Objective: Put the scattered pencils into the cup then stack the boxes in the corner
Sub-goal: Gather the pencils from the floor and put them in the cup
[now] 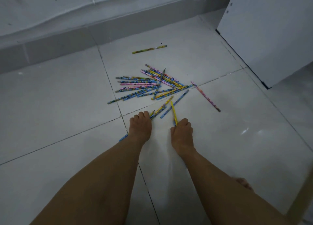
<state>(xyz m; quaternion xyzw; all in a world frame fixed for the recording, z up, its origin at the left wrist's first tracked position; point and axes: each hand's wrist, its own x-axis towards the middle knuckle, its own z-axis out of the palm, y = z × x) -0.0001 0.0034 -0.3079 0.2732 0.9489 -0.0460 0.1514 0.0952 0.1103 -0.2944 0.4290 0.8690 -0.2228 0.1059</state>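
The left hand (140, 123) is curled round a small bunch (152, 114) of pencils, with tips poking out past the knuckles and a blue end showing behind the wrist. The right hand (182, 129) is closed on a yellow pencil (174, 110) that slants up from the fist. Most pencils lie in a loose pile (149, 85) just beyond both hands, with a pink pencil (205, 96) off to the right and a green pencil (149, 49) alone nearer the wall (50, 7). The likeliest slip is the bunch: round, glossy shafts held unevenly in a fist can slide out as more are added, and on this floor they would roll. Crossed pencils in the pile may flick others away when one is pulled free. The two strays are easy to overlook, the green pencil most of all. Neither cup nor boxes are in view, so the carry to them cannot be judged. The floor (59, 114) is pale, glossy tile with dark grout lines, hard and smooth. A grey skirting (50, 43) runs along the foot of the white wall, and a white cabinet (271, 29) stands at the right.
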